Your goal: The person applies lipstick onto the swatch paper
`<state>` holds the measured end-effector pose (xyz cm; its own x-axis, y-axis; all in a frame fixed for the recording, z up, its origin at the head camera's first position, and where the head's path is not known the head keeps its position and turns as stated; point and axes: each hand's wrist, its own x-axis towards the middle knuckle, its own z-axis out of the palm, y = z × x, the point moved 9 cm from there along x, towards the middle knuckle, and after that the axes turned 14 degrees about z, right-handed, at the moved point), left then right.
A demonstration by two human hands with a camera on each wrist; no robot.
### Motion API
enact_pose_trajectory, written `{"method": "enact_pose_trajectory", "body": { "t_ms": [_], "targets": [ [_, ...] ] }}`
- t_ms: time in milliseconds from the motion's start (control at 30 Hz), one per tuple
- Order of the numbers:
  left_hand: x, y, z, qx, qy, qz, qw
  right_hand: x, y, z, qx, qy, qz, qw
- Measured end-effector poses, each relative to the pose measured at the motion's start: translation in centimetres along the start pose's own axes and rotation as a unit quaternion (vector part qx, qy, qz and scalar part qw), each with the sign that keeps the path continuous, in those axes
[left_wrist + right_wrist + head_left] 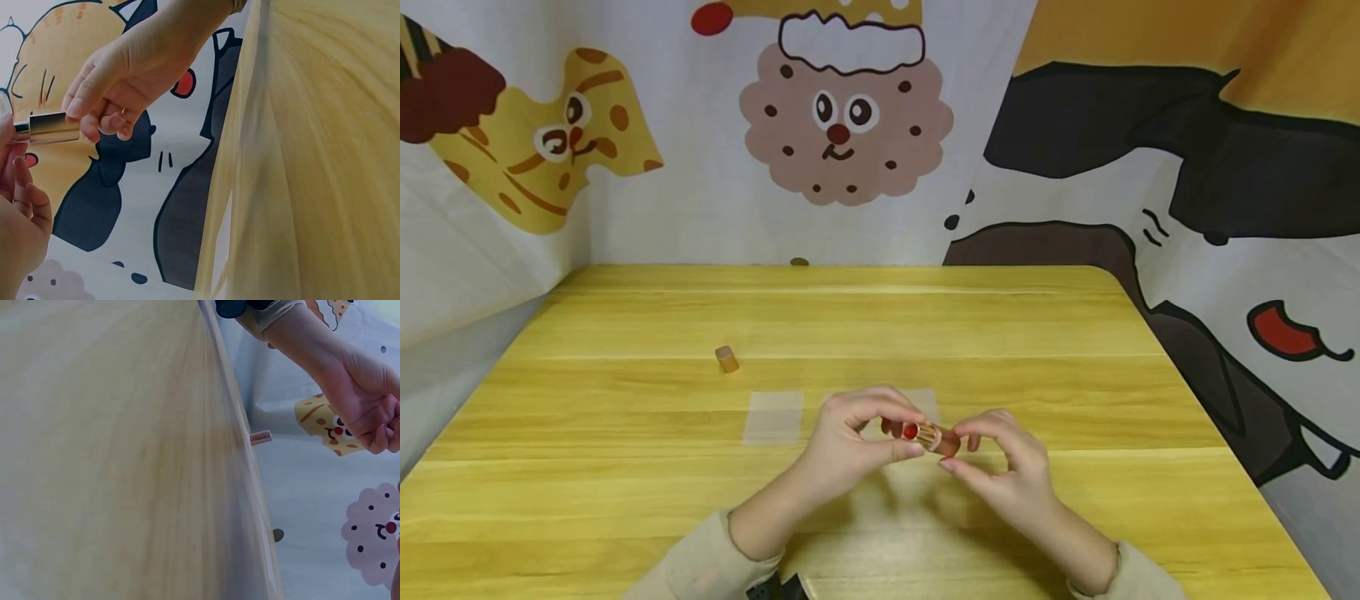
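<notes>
A lipstick (934,438) in a copper-and-gold case is held between both hands above the table, its cap off and the red tip pointing left. My left hand (857,429) pinches the gold collar near the red end with thumb and fingers. At the opposite end, my right hand (1007,458) pinches the base between thumb and index finger. The left wrist view shows the lipstick case (55,127) side on, with the right hand (128,78) at its base. The lipstick's cap (727,359) stands on the table, to the left and beyond the hands.
Two pale square patches (773,417) lie on the wooden table (625,467), one left of the hands and one partly hidden behind them. A curtain (670,225) printed with cartoon figures hangs along the table's back and sides.
</notes>
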<state>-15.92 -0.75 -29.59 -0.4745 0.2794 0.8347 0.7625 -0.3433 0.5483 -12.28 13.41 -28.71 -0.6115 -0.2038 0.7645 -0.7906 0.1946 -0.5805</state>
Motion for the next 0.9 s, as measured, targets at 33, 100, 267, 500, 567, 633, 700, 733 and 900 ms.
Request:
{"method": "enact_pose_trajectory", "body": {
  "t_ms": [33, 100, 267, 500, 567, 633, 700, 733, 900],
  "targets": [
    [0.0, 0.0, 0.0, -0.002, 0.001, -0.001, 1.0, -0.1, 0.1, 0.0, -0.003, 0.002, -0.003, 1.0],
    [0.0, 0.0, 0.0, -0.005, 0.002, -0.002, 1.0, -0.2, 0.2, -0.1, -0.008, 0.003, -0.009, 0.9999],
    [0.0, 0.0, -0.1, -0.01, 0.006, -0.006, 0.9999, -0.4, 0.1, -0.1, -0.008, 0.005, -0.035, 0.9993],
    [0.0, 0.1, -0.1, -0.012, 0.007, -0.012, 0.9998, 0.1, -1.1, -0.1, -0.008, 0.008, -0.057, 0.9983],
    [0.0, 0.1, -0.1, -0.01, 0.007, -0.014, 0.9998, 0.2, -1.3, -0.1, -0.011, 0.006, -0.057, 0.9983],
    [0.0, 0.1, -0.1, -0.007, 0.006, -0.015, 0.9998, 0.3, -1.4, 0.0, -0.015, 0.003, -0.057, 0.9983],
    [0.0, 0.1, -0.1, -0.004, 0.003, -0.015, 0.9999, 0.4, -1.5, 0.1, -0.02, 0.0, -0.056, 0.9982],
    [0.0, 0.1, -0.1, -0.003, 0.003, -0.015, 0.9999, 0.4, -1.6, 0.2, -0.022, -0.003, -0.056, 0.9982],
    [0.0, 0.2, -0.1, -0.001, 0.0, -0.012, 0.9999, 0.5, -1.7, 0.5, -0.026, -0.014, -0.052, 0.9982]
  ]
}}
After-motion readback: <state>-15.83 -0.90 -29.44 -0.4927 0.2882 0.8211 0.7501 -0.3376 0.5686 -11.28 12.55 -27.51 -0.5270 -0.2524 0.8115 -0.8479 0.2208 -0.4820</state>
